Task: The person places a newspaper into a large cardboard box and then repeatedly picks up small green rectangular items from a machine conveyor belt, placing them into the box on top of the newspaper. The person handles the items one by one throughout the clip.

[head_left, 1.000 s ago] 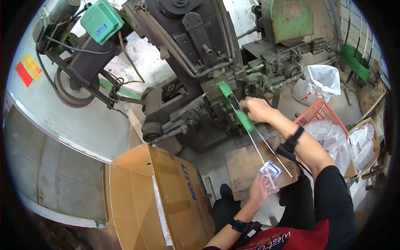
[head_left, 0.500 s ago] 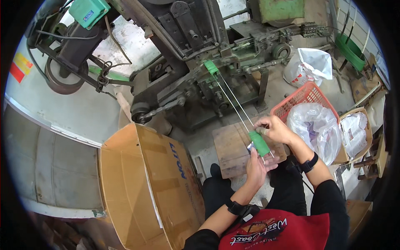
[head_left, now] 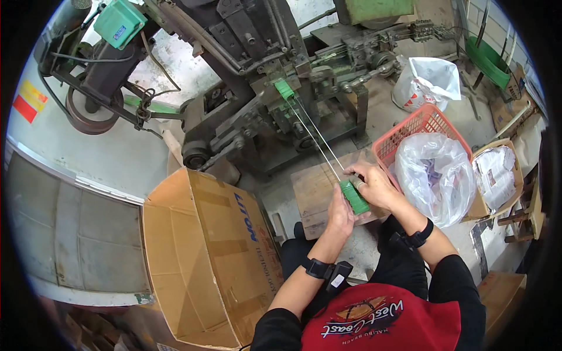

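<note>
A compact stack of thin green pieces (head_left: pixel 355 198) sits between my hands, in front of the machine. My left hand (head_left: pixel 339 214) is closed along its left side and underneath. At its upper right, my right hand (head_left: pixel 374 186) grips it with bent fingers, the thumb against the top end. Two thin, straight metal rods (head_left: pixel 317 138) slope down from the machine to the upper end of this stack; their lower tips do not show. A smaller green stack (head_left: pixel 284 89) sits around the upper part of the rods, against the machine.
A dark, greasy machine (head_left: pixel 257 76) fills the far side. Below my hands lies a wooden board (head_left: pixel 310 202). An open cardboard box (head_left: pixel 216 251) stands left. On the right are a red basket (head_left: pixel 383 143), a clear plastic bag (head_left: pixel 436 199), a white sack (head_left: pixel 430 82) and a paper-filled carton (head_left: pixel 497 175).
The rod tips that stuck out below the stack no longer show. My left hand has come up from beneath to the stack's left side. The whole view has shifted slightly.
</note>
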Motion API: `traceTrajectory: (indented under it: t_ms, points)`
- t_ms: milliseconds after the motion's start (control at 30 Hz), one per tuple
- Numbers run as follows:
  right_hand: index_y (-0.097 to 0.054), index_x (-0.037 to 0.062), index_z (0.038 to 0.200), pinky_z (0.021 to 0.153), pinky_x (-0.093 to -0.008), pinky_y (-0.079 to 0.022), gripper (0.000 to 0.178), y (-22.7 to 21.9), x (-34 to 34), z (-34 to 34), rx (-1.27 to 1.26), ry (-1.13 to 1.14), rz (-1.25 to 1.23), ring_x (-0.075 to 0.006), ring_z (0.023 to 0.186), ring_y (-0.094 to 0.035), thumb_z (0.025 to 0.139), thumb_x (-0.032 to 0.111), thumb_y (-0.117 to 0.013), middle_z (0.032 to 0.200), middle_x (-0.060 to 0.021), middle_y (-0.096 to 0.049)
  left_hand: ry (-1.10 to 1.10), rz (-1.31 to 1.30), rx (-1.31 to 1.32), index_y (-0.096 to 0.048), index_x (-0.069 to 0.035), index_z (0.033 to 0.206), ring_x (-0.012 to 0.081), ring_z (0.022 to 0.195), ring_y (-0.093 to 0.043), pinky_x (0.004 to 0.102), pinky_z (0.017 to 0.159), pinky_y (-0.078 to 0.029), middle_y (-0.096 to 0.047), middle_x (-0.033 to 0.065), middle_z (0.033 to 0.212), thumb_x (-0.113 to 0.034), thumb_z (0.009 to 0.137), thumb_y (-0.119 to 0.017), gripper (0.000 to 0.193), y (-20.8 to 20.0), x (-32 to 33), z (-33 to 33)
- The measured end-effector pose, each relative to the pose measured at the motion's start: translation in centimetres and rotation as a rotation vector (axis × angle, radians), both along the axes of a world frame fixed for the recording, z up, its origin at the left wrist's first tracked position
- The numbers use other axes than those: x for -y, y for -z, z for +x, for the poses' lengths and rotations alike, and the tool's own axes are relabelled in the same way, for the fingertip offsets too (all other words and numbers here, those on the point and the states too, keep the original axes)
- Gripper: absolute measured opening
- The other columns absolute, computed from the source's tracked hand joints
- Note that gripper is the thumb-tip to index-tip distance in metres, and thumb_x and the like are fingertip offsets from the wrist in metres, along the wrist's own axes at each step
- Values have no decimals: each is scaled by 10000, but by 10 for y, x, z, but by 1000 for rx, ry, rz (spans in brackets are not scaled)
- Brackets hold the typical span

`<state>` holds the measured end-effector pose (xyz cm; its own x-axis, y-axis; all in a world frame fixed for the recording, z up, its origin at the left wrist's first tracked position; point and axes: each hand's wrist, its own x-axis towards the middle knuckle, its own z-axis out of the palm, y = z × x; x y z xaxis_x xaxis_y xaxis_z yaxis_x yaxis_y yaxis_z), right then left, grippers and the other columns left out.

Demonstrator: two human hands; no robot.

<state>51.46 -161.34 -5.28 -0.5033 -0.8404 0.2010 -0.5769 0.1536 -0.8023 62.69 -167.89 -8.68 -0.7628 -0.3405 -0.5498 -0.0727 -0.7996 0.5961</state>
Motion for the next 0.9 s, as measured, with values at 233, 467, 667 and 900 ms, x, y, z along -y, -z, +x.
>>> traceTrajectory:
  t_ms: [233,467,667,900]
  points:
    - [-620,54,940,707,-439,-441,295,-10,-7,3,-150,19,121,-365,845,-554,678,-5,-497,903,-153,-525,-70,-4,11,-427,-147,1203,214,911,-581,429,608,-522,-560,47,1088,-550,906,-212,545,3,-7,-5]
    - [-623,39,942,762,-413,-453,324,3,-7,-1,-22,-85,16,-359,868,-566,662,-16,-469,913,-161,-597,-50,53,26,-402,-158,1237,203,958,-568,407,635,-520,-551,40,1129,-543,911,-148,565,2,-7,-3]
    - [-624,49,876,706,-426,-461,264,0,-10,13,-95,21,37,-363,827,-568,646,11,-502,862,-161,-593,-62,-32,62,-451,-119,1167,175,870,-594,371,556,-529,-578,56,1029,-515,919,-209,527,-8,-7,-2]
    - [-617,50,787,642,-421,-445,207,-4,-42,34,-427,155,48,-328,755,-558,592,25,-551,752,-130,-531,-226,-244,-1,-542,-63,963,117,729,-566,283,580,-484,-554,26,817,-286,911,-395,272,7,-47,0]
